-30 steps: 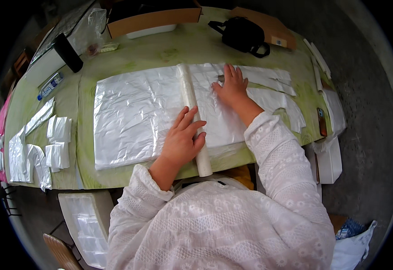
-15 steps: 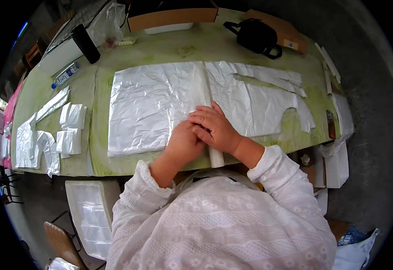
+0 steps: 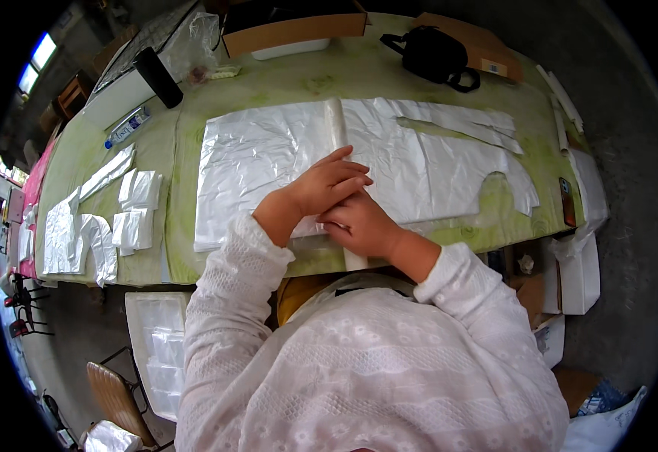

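A white tube lies across a stack of thin, shiny white plastic sheeting, pointing away from me; its near end shows below my hands. My left hand is over the tube, palm down, with its fingers stretched out and spread toward the right. Overlapping it from the near right, my right hand has its thumb out and its fingers pointing up and left, partly covered by the left hand. The hands touch each other and nothing shows between their fingers. Whether they press on the tube is hidden. The sheeting's right part has cut-out openings.
Folded white plastic pieces lie at the left, beside a water bottle and a black cylinder. Toward the back are a cardboard box and a black bag. A phone rests near the right edge.
The right hand was on top of the left; now the left hand lies above it, with its fingers spread. The view has shifted slightly, moving the table's things a little right.
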Available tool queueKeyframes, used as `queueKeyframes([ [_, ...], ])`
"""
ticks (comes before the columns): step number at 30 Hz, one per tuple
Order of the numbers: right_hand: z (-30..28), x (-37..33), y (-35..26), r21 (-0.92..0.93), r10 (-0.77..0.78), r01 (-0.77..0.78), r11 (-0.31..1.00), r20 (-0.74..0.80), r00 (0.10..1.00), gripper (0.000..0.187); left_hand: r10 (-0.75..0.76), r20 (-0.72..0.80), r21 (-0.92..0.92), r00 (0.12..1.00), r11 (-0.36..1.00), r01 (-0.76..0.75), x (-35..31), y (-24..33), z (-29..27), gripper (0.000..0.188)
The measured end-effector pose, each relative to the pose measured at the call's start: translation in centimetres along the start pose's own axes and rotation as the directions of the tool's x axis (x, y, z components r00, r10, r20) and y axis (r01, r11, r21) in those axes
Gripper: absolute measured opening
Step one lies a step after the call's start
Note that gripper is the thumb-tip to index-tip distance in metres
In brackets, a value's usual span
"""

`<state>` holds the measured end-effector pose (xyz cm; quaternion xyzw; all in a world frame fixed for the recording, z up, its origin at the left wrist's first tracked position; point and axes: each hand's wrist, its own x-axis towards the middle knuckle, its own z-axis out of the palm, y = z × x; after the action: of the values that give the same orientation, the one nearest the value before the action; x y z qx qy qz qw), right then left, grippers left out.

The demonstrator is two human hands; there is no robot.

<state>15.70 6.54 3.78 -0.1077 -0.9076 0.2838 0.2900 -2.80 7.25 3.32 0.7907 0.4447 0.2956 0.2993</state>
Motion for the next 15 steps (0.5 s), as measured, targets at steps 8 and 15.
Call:
queueKeyframes([
  [8,1.1,-0.8,-2.0,0.157,-0.135,0.130,0.979,0.021,0.991,0.011,-0.064,-0.408,0.103,0.911,0.988,0.116,-5.4,0.5,-0.1,0.018],
  [15,4.0,2.4,-3.7,0.449,-0.113,0.033,0.893,0.153,0.982,0.011,-0.108,-0.172,0.411,0.979,0.895,0.171,-6.5,2.5,-2.8,0.034],
])
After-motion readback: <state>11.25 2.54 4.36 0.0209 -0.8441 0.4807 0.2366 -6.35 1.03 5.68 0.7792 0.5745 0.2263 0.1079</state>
